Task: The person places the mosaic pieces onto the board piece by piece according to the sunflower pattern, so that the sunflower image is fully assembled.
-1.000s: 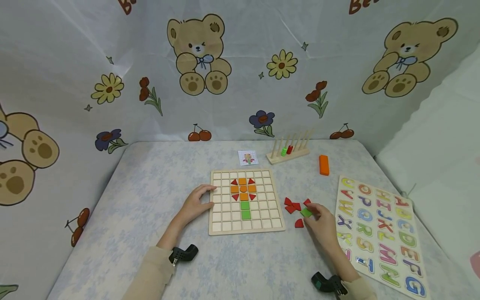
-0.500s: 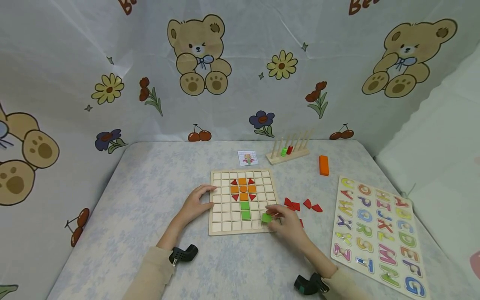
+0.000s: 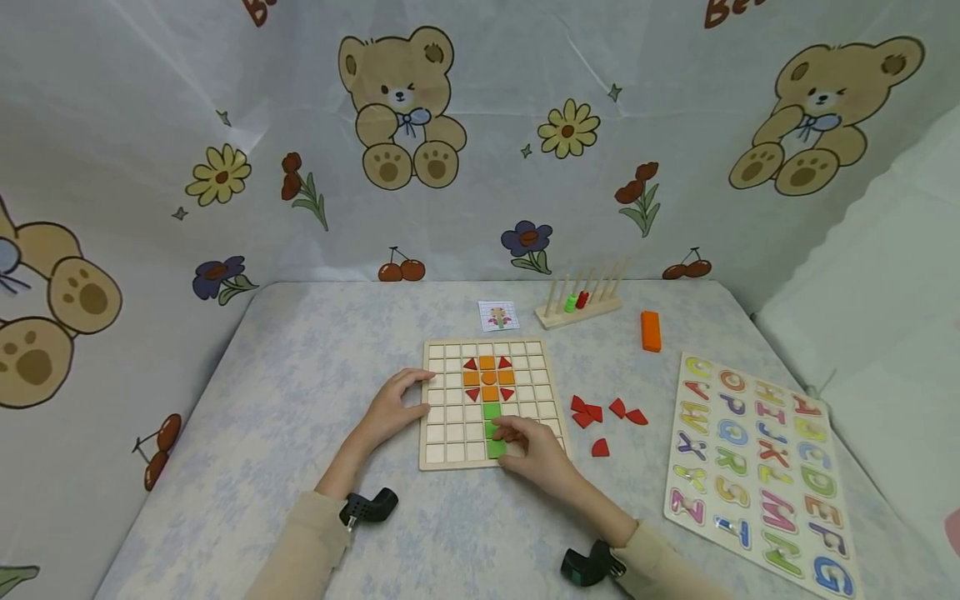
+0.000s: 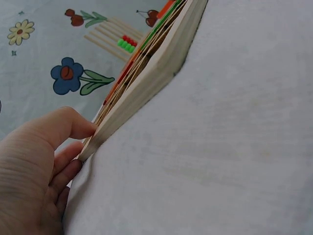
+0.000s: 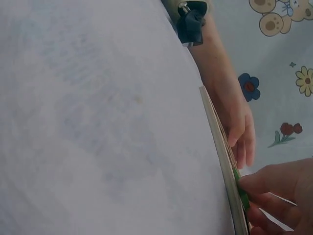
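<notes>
A wooden grid board (image 3: 453,435) lies in front of me, with orange, red and green pieces set in its cells. My left hand (image 3: 390,407) rests at its left edge. Index finger and thumb touch the rim there, apart from each other; the left wrist view shows the hand (image 4: 36,166) against the board's side (image 4: 161,68). Over the bottom row, my right hand (image 3: 542,456) pinches a green square tile (image 3: 496,449) between thumb and fingers, below two more green squares in the column. In the right wrist view the fingers partly cover the green tile (image 5: 243,191).
Several red pieces (image 3: 588,412) lie right of the board, with a red quarter-round (image 3: 600,447) nearer me. An alphabet board (image 3: 720,467) is at far right. Behind are a pattern card (image 3: 498,316), a peg rack (image 3: 577,313) with green and red beads, and an orange block (image 3: 651,332).
My right hand has carried the green square tile leftward from the loose red pieces to the board's bottom row. My left hand has stayed at the board's left edge.
</notes>
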`<state>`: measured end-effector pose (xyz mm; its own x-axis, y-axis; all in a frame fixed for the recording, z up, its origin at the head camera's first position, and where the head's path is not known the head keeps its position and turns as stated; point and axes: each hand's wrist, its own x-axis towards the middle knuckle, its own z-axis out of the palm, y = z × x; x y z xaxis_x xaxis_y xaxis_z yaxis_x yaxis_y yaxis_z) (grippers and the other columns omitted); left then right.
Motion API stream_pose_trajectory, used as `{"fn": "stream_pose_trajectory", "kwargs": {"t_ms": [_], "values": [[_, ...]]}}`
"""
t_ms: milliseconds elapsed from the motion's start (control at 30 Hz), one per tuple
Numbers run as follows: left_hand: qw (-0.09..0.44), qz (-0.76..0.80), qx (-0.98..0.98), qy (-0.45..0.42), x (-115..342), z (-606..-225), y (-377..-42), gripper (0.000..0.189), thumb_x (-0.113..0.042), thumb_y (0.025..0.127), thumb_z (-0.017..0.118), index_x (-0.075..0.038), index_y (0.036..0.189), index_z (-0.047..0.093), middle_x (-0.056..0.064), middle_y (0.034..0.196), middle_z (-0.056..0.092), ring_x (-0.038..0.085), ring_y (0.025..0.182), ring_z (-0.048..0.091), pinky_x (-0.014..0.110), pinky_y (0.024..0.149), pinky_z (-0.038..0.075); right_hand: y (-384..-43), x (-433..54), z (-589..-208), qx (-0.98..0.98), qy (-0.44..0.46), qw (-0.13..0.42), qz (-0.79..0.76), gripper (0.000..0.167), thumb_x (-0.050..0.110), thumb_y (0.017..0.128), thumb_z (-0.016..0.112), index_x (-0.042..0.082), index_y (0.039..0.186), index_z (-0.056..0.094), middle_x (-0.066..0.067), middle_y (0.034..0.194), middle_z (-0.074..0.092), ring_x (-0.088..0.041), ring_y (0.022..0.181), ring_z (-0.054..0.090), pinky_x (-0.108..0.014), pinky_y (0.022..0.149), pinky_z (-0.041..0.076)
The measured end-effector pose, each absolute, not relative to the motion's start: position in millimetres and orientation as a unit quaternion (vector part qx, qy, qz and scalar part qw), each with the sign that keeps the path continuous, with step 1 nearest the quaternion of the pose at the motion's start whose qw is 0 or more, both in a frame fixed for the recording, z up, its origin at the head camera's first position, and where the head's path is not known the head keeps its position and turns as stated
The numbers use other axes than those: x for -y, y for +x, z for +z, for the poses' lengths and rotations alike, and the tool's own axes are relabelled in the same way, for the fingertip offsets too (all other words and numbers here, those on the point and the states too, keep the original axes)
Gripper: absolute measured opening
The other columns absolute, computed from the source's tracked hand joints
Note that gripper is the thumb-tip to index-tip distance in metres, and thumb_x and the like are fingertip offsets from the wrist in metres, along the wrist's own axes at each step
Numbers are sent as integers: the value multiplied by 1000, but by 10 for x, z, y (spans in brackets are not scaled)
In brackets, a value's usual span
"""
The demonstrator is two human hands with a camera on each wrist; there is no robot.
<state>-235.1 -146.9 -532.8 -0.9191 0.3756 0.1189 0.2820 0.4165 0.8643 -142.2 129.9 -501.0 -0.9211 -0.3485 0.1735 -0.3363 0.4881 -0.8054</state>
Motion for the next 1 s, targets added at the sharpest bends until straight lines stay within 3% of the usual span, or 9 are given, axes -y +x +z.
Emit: {"fn": "stream_pose_trajectory", "kwargs": {"t_ms": [367,567,700,833,900,1000], "values": [[47,494,-847,188,1472,-5318,-2358,49,-11,90,71,-12,138,58,12,145,52,35,142,40,56,116,35,-1424,-1334,-5019,-852,-201,11,-483,38,-8,80,74,-5,118,66,-14,103,73,-28,92,65,-29,81,57],[46,498,-845,191,1465,-5309,-2348,49,-11,90,72,-11,137,58,12,144,53,36,142,40,57,115,35,-1417,-1327,-5024,-849,-204,22,-487,34,-6,83,72,-4,116,67,-13,103,72,-26,92,65,-24,80,56],[47,499,-844,192,1455,-5310,-2349,49,-11,90,72,-11,137,58,12,144,53,35,142,40,56,116,35,-1477,-1469,-5027,-851,-165,-17,-498,28,-5,84,71,-4,112,68,-13,96,73,-17,84,64,-20,73,54],[46,502,-842,191,1449,-5307,-2348,49,-10,90,72,-11,137,58,11,143,54,34,142,41,55,116,34,-1594,-1719,-5011,-866,-84,-107,-482,25,-9,83,68,-6,108,70,-15,91,72,-19,79,63,-19,67,52],[45,502,-842,192,1451,-5306,-2345,49,-10,90,72,-11,137,58,12,143,54,35,142,41,56,116,35,-1646,-1845,-5003,-881,-43,-137,-451,27,-9,82,69,-6,109,69,-17,94,72,-25,82,65,-26,70,54],[47,505,-841,189,1451,-5296,-2338,48,-10,90,72,-11,137,58,12,143,54,35,141,41,56,116,34,-1720,-2006,-5034,-900,7,-141,-411,32,-3,83,73,-8,114,67,-22,101,71,-33,90,65,-40,78,57]]}}
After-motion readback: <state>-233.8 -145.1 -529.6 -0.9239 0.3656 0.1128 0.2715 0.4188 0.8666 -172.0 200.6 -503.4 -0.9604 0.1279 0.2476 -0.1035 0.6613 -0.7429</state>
